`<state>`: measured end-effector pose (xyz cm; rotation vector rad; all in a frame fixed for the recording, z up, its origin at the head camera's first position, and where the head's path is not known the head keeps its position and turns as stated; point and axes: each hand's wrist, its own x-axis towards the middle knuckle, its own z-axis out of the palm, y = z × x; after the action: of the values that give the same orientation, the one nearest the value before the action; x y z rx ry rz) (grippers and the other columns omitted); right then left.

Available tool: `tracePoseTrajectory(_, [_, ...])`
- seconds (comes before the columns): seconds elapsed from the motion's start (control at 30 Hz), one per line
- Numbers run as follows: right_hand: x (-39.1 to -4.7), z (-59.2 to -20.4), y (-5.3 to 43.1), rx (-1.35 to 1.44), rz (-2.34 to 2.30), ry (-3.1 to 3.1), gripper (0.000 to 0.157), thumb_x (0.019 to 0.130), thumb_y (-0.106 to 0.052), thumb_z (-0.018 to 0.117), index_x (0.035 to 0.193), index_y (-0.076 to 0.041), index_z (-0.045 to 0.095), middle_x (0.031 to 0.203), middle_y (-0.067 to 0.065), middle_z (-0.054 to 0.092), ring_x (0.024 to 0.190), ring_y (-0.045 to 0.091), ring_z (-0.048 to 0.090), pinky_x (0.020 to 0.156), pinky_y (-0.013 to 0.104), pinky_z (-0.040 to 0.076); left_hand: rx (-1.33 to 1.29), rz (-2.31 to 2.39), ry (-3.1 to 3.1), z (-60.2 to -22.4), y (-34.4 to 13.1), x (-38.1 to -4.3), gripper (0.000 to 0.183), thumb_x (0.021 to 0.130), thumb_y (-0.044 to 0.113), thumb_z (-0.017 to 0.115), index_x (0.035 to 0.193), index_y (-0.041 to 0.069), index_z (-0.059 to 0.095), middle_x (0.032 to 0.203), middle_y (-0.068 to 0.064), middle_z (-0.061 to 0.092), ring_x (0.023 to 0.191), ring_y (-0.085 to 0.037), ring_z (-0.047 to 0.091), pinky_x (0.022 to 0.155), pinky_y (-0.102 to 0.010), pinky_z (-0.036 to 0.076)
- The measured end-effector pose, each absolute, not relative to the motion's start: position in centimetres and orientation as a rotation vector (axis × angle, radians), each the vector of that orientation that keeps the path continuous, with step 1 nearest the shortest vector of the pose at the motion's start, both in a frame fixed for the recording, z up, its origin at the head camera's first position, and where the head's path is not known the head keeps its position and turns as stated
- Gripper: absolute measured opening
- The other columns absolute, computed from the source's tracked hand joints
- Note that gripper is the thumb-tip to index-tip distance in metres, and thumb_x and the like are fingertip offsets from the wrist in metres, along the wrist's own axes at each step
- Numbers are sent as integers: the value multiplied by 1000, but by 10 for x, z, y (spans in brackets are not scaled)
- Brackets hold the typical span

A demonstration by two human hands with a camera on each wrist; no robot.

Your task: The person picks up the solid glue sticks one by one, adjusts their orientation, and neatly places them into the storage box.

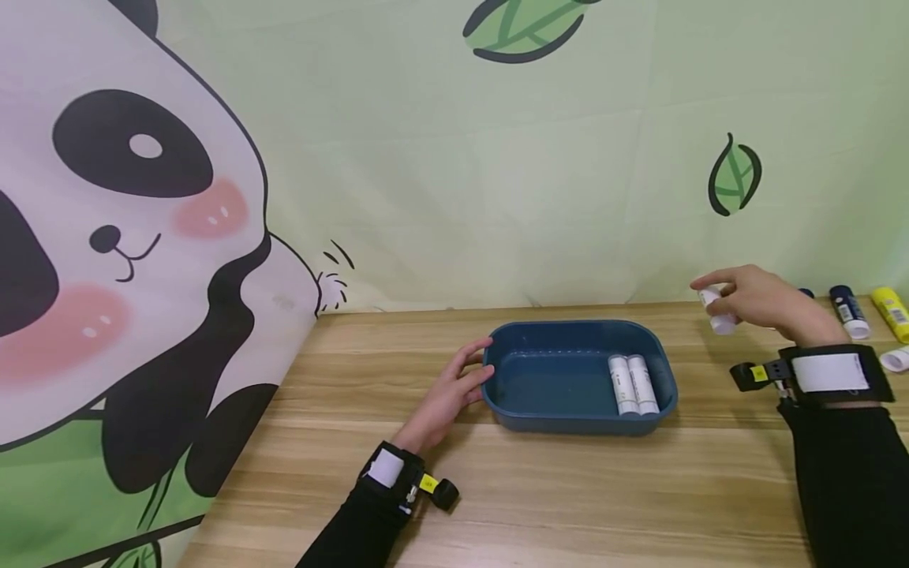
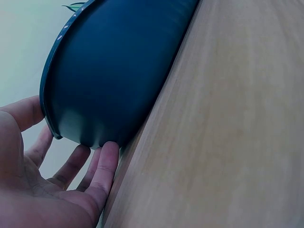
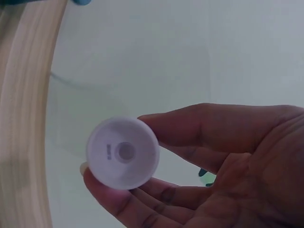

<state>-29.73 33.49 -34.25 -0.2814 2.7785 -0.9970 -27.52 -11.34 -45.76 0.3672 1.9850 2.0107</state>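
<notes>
Right wrist alone reveals hollow end: right hand pinches tube; left hand loosely touches bin.

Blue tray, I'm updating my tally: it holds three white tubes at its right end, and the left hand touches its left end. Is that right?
The count is wrong: the blue tray holds two white tubes, not three, at its right end, as the head view shows. The left hand does touch its left end.
</notes>
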Motion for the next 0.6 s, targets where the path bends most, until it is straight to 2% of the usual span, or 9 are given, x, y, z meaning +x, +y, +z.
tracePoseTrajectory(0.27, [-291, -334, 330, -281, -984, 2759, 48, 101, -2, 56, 143, 17, 45, 133, 50, 44, 93, 35, 61, 73, 36, 53, 374, 2003, 1987, -459, -114, -276, 53, 108, 26, 59, 159, 22, 43, 155, -16, 33, 128, -30, 52, 102, -36, 51])
tracePoseTrajectory(0.6, [-290, -331, 327, -308, -982, 2769, 49, 101, -4, 57, 145, 14, 46, 133, 49, 46, 91, 32, 62, 73, 37, 52, 367, 2002, 1990, -457, -114, -274, 54, 108, 26, 59, 159, 23, 42, 156, -15, 33, 129, -30, 51, 102, -37, 51])
